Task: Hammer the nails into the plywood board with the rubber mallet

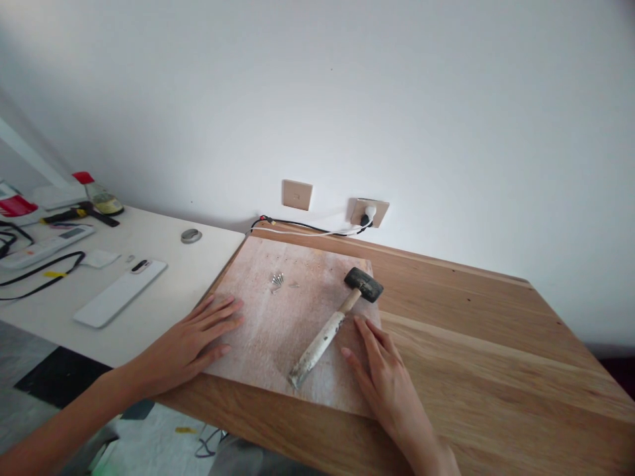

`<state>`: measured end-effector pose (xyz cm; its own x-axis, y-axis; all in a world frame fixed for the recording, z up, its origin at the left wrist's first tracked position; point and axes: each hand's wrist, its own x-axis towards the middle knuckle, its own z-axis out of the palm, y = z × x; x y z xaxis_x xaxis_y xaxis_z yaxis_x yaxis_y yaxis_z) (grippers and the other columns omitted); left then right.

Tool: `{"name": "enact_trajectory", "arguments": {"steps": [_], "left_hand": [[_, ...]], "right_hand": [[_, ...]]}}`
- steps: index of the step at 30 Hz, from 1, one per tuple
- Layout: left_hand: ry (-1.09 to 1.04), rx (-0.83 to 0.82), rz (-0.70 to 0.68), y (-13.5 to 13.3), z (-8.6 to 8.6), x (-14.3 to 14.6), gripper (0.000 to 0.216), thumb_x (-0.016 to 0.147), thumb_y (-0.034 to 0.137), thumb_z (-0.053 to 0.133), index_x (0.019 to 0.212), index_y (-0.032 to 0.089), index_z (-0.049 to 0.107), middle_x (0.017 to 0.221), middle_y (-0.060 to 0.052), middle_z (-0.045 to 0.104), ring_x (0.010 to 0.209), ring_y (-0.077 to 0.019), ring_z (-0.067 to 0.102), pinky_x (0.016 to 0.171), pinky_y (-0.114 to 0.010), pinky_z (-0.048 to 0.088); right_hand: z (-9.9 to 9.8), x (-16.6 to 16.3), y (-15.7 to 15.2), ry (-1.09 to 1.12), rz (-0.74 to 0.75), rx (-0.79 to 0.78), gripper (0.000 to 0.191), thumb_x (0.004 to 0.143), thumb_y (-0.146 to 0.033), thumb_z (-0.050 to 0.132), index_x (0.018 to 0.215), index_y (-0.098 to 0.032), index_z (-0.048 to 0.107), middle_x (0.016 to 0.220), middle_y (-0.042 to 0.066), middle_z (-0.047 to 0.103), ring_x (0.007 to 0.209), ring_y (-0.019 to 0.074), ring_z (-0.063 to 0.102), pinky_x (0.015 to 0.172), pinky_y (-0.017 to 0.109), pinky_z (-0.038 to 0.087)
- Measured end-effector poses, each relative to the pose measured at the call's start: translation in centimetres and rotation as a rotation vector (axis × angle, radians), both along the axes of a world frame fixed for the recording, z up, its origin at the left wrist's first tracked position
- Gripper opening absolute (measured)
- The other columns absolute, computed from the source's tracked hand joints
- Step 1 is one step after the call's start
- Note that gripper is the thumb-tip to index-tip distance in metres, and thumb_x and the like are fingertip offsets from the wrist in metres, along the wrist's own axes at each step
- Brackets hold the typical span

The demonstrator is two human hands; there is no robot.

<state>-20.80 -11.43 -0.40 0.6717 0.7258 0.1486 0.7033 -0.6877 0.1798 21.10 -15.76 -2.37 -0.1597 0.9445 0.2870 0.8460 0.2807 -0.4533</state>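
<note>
A thin, pale wooden board (258,337) lies flat on the brown wooden table. My left hand (191,344) rests on the board's left edge with its fingers stretched out. On the right edge lies my right hand (384,373), fingers extended, close beside the mallet's handle but apart from it. The mallet (325,337) has a black head and a worn, whitish handle; it lies diagonally across the board, head toward the far right. A small cluster of nails (276,282) sits on the board's far left part. Neither hand holds anything.
Left of the wooden table (471,370) stands a white table (163,231). It bears a white phone (122,294), a tape roll (191,235), a red-capped bottle (102,197), a hammer (82,213) and a power strip (49,246). Cables run to the wall socket (368,213) behind.
</note>
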Motion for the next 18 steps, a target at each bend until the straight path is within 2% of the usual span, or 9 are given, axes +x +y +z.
{"name": "enact_trajectory", "arguments": {"steps": [7, 12, 18], "left_hand": [[-0.023, -0.034, 0.017, -0.1, -0.4, 0.0, 0.06, 0.103, 0.039, 0.058, 0.16, 0.035, 0.039, 0.166, -0.001, 0.042, 0.155, -0.0259, 0.037, 0.132, -0.052, 0.02], [-0.018, -0.066, 0.016, -0.3, 0.0, 0.2, 0.058, 0.104, 0.04, 0.056, 0.16, 0.035, 0.039, 0.166, -0.001, 0.041, 0.156, -0.0258, 0.034, 0.133, -0.052, 0.017], [0.0, -0.065, -0.039, -0.5, 0.7, 2.0, 0.059, 0.105, 0.041, 0.055, 0.161, 0.033, 0.038, 0.165, -0.002, 0.042, 0.157, -0.025, 0.033, 0.133, -0.048, 0.018]], "right_hand": [[-0.2, -0.1, 0.2, -0.016, -0.005, 0.04, 0.057, 0.106, -0.048, 0.049, 0.153, -0.016, 0.048, 0.147, 0.02, 0.061, 0.141, 0.0336, 0.055, 0.112, 0.056, 0.053], [-0.4, -0.1, 0.1, -0.051, -0.005, 0.056, 0.057, 0.108, -0.047, 0.045, 0.153, -0.014, 0.047, 0.147, 0.022, 0.06, 0.14, 0.0341, 0.056, 0.112, 0.056, 0.054], [-0.6, 1.7, -0.4, -0.038, -0.049, 0.043, 0.056, 0.107, -0.052, 0.043, 0.151, -0.017, 0.048, 0.145, 0.021, 0.06, 0.135, 0.0339, 0.061, 0.109, 0.056, 0.056]]}}
